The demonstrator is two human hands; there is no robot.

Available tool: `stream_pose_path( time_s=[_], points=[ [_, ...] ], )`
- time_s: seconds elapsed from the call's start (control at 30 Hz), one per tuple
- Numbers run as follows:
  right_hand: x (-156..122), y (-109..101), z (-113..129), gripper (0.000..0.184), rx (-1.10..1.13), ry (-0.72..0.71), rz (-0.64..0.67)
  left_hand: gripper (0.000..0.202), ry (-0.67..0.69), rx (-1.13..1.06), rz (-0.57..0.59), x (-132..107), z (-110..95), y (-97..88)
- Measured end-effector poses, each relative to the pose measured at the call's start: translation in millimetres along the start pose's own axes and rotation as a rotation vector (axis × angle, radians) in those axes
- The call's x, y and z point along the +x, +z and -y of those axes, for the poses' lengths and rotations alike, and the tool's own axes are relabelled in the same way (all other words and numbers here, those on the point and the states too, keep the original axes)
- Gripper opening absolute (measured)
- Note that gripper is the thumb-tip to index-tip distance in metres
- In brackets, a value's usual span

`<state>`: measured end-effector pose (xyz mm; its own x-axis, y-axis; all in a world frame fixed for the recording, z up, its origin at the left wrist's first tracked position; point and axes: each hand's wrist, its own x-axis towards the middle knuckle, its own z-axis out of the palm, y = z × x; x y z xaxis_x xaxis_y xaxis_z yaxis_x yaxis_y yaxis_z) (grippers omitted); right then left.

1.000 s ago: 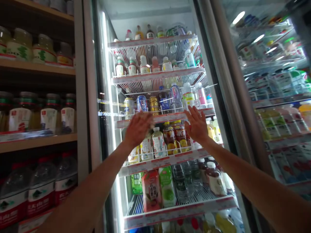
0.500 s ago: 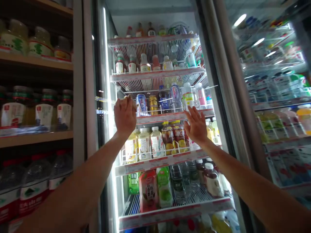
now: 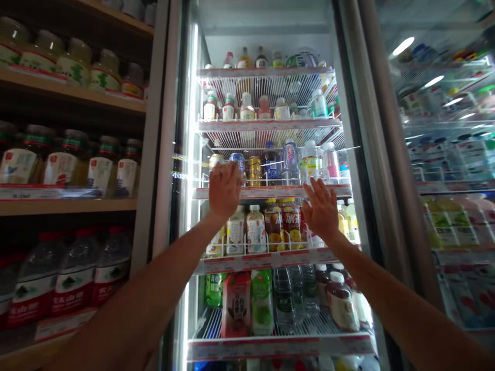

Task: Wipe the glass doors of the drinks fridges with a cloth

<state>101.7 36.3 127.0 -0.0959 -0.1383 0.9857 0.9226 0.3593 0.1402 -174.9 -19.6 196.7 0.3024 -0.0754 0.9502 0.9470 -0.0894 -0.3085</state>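
Broadly, a shop aisle is seen from close in front of a glass-door drinks cooler (image 3: pixel 170 129), which fills the middle of the view. To the left, wooden shelving (image 3: pixel 65 206) is stocked with lidded glass jars (image 3: pixel 104 72) above and large red-labelled water bottles (image 3: pixel 75 273) below. To the right, a second cooler (image 3: pixel 444 123) is partly washed out by glare. Inside the middle cooler, white wire shelves are edged with red price strips, and rows of bottled drinks are stood along each one.

Both bare arms are raised towards the far side of the scene, with the hands brought up around a price strip (image 3: pixel 270 192) at about mid-height. The left hand (image 3: pixel 226 190) is placed at the strip's left end, overlapping a blue can (image 3: pixel 236 162) and a silver can (image 3: pixel 215 161) in the view (its fingers are blurred by motion), so it cannot be told whether anything is grasped. The right hand (image 3: pixel 320 210) is held open with its fingers spread and nothing gripped, just to the right of a fruit-labelled drink bottle (image 3: pixel 292 224). Whether either hand is touching the glass cannot be told. A gold can (image 3: pixel 254 170) is stood just right of the left hand.
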Motion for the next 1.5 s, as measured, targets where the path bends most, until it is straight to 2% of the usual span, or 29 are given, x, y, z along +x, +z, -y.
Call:
stream_pose_path(
  time_s=[0.07, 0.1, 0.17, 0.23, 0.33, 0.4, 0.5, 0.57, 0.6, 0.67, 0.77, 0.8, 0.83, 0.87, 0.9, 0.97, 1.03, 1.07, 1.1, 1.13, 1.23, 1.3, 1.33, 1.4, 1.5],
  points=[
    [0, -2, 0, 0.046, 0.028, 0.004, 0.004, 0.045, 0.208, -0.071, 0.109, -9, -23, 4.4],
    [1, -4, 3, 0.046, 0.047, 0.008, -0.01, 0.048, 0.262, -0.106, 0.133, -13, -34, 7.0],
    [7, -7, 18, 0.046, 0.114, 0.004, -0.055, 0.056, 0.244, -0.161, 0.117, -17, -50, 12.3],
    [17, -8, 45, 0.047, 0.231, -0.057, -0.069, 0.064, 0.139, -0.173, 0.066, -19, -53, 16.3],
    [35, -2, 100, 0.046, 0.377, -0.194, 0.061, 0.069, -0.012, -0.094, 0.028, -27, -37, 16.0],
    [47, 7, 135, 0.044, 0.355, -0.191, 0.139, 0.074, -0.048, -0.032, 0.038, -38, -16, 11.1],
    [61, 20, 166, 0.042, 0.252, -0.139, 0.162, 0.088, 0.089, 0.002, 0.089, -56, 12, 0.7],
    [67, 24, 158, 0.04, 0.191, -0.177, 0.157, 0.091, 0.152, 0.02, 0.107, -64, 22, -5.3],
    [69, 24, 142, 0.039, 0.162, -0.2, 0.153, 0.089, 0.157, 0.032, 0.114, -66, 24, -7.5],
    [68, 17, 89, 0.039, 0.106, -0.189, 0.122, 0.082, 0.141, 0.057, 0.13, -67, 23, -10.1],
    [60, 0, -11, 0.04, 0.005, 0.212, -0.041, 0.076, 0.107, 0.074, 0.138, -67, 18, -10.5],
    [56, -5, -35, 0.043, -0.021, 0.314, -0.089, 0.076, 0.098, 0.071, 0.14, -66, 17, -10.3],
    [52, -9, -50, 0.047, -0.037, 0.372, -0.117, 0.076, 0.09, 0.065, 0.145, -66, 16, -10.1],
    [47, -10, -53, 0.049, -0.051, 0.41, -0.138, 0.076, 0.083, 0.057, 0.15, -66, 15, -10.0],
    [42, -10, -46, 0.049, -0.056, 0.403, -0.136, 0.076, 0.076, 0.048, 0.152, -65, 15, -10.0],
    [30, -6, -8, 0.045, -0.046, 0.289, -0.083, 0.075, 0.072, 0.033, 0.15, -65, 15, -10.3],
    [20, 0, 33, 0.046, -0.006, -0.022, 0.047, 0.075, 0.079, 0.019, 0.139, -66, 16, -10.8],
    [18, 2, 44, 0.046, 0.006, -0.138, 0.104, 0.075, 0.085, 0.012, 0.13, -67, 17, -11.2],
    [17, 2, 45, 0.045, 0.003, -0.178, 0.127, 0.075, 0.091, 0.007, 0.122, -68, 18, -11.8],
    [20, 0, 37, 0.043, -0.011, -0.14, 0.118, 0.074, 0.1, 0.003, 0.117, -69, 20, -12.4],
    [47, -5, -20, 0.046, -0.076, 0.214, -0.031, 0.068, 0.099, 0.014, 0.113, -62, 27, -14.2],
    [75, -1, -45, 0.054, -0.085, 0.326, -0.109, 0.063, 0.044, 0.036, 0.092, -44, 30, -13.8],
    [89, 3, -44, 0.054, -0.079, 0.33, -0.127, 0.063, 0.011, 0.046, 0.077, -31, 31, -12.8],
    [110, 16, -17, 0.05, -0.052, 0.258, -0.126, 0.063, -0.036, 0.057, 0.057, 2, 31, -9.3],
    [127, 33, 33, 0.046, -0.007, -0.018, -0.055, 0.064, -0.053, 0.07, 0.061, 51, 31, -2.0]
  ],
)
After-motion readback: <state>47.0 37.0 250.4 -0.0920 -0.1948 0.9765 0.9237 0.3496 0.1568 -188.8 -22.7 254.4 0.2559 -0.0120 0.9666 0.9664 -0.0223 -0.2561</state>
